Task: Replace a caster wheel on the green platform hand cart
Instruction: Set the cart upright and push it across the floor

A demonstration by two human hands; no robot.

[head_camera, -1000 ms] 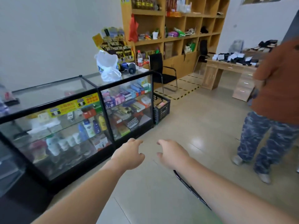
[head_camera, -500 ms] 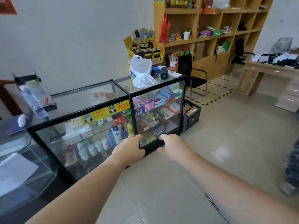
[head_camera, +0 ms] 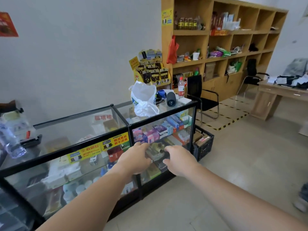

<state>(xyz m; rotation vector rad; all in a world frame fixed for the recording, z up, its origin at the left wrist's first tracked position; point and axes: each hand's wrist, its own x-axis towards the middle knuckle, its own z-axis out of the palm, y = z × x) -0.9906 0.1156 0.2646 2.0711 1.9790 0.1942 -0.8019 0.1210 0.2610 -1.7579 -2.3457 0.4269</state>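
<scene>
Neither the green platform hand cart nor a caster wheel is in view. Both my arms stretch forward in front of a glass display counter (head_camera: 80, 145). My left hand (head_camera: 135, 158) hovers with fingers loosely spread and holds nothing. My right hand (head_camera: 179, 160) is beside it, a short gap apart, fingers also apart and empty. Both hands are in the air in front of the counter's right section, not touching the glass.
A white plastic bag (head_camera: 144, 99), a black speaker (head_camera: 170, 99) and a water bottle (head_camera: 181, 87) sit on the counter. A black crate (head_camera: 204, 144) stands at its right end, a black chair (head_camera: 202, 97) behind. Wooden shelves (head_camera: 221, 47) line the back wall; a desk (head_camera: 281, 95) and someone's shoe (head_camera: 301, 202) are at right.
The view has swung left and up: the counter fills more of the frame and the other person has slid out to the right edge. My empty hands stay outstretched.
</scene>
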